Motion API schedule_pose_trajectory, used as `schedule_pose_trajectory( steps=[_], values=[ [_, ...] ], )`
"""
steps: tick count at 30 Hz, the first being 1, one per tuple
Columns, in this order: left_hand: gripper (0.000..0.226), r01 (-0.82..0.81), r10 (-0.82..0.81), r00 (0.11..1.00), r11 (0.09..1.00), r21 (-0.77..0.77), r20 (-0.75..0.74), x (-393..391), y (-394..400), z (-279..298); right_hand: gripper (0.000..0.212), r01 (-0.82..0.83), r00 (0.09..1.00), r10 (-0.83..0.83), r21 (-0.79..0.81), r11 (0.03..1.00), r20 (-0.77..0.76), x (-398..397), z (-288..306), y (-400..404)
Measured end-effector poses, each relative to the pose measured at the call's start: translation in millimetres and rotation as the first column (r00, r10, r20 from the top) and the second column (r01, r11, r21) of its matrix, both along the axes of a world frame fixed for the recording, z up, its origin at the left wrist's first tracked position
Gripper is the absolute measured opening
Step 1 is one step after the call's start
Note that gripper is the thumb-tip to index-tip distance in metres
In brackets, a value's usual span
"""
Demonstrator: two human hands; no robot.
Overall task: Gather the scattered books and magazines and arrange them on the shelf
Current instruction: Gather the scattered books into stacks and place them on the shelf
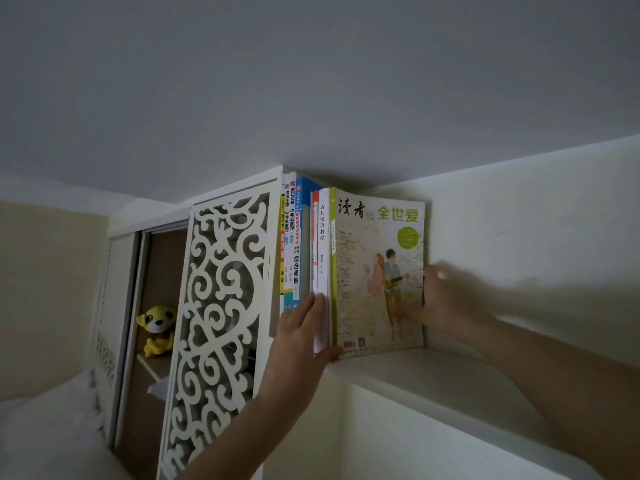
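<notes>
The step in hand is judged to be squaring the last items into the upright row on the high shelf [433,372]. The left hand [301,336] is lying with straight fingers against the spines of the thin white books [322,258], its thumb under their lower corner at the shelf edge; it is pressing, not clasping. The right hand [446,299] is working at the outer edge of the magazine [379,271], which is standing at the open end of the row with its cover facing out; motion blur is smearing the fingers, so whether they are pinching the cover or only pushing it cannot be told. To do this well, the left hand should be holding the spines flush while the right is easing the magazine toward it, closing the gap and keeping the limp cover from bowing. Beyond the left fingertips, the taller study guides [292,237] are standing against the fretwork panel [221,289]. The back of the shelf is hidden behind the books, the room is dim, and both arms are being cut off at the lower frame edge. A yellow plush toy [157,329] is sitting in the cupboard behind the panel.
</notes>
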State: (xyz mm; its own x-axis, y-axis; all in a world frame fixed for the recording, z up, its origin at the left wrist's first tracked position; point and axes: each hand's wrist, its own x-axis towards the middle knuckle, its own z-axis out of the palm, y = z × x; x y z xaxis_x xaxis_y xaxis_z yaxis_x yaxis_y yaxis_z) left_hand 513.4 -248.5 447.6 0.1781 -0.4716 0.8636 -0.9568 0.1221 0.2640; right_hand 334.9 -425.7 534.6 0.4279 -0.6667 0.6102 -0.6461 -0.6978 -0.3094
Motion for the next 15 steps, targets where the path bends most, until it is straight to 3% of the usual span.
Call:
schedule_pose_trajectory(
  steps=[2,4,6,8,12,15],
  values=[
    [0.081,-0.025,0.025,1.0,1.0,-0.001,0.005,0.1,-1.0,-0.5,0.108,0.115,0.987,-0.111,0.034,0.993,-0.114,3.5,-3.5,-0.1],
    [0.08,-0.026,0.026,1.0,1.0,0.004,0.014,-1.1,-2.2,2.9,0.111,-0.017,0.989,0.043,0.176,0.984,-0.143,11.6,-4.7,5.5],
    [0.082,-0.024,0.023,0.999,1.0,0.013,0.024,-0.6,-3.6,3.6,0.106,-0.192,0.972,0.224,0.3,0.934,-0.075,22.8,-6.3,9.9],
    [0.083,-0.029,0.028,0.999,0.999,0.032,0.035,1.2,-4.6,2.8,0.121,-0.287,0.951,0.308,0.363,0.886,0.001,32.3,-5.5,22.5],
    [0.079,0.016,-0.027,0.997,0.99,0.138,0.077,7.4,0.1,5.5,0.139,-0.334,0.94,0.336,0.375,0.865,0.063,37.6,-5.7,39.3],
    [0.063,0.049,-0.057,0.996,0.994,0.101,0.073,14.6,3.6,5.8,0.147,-0.323,0.942,0.334,0.365,0.873,0.034,38.9,-11.2,41.0]
  ],
)
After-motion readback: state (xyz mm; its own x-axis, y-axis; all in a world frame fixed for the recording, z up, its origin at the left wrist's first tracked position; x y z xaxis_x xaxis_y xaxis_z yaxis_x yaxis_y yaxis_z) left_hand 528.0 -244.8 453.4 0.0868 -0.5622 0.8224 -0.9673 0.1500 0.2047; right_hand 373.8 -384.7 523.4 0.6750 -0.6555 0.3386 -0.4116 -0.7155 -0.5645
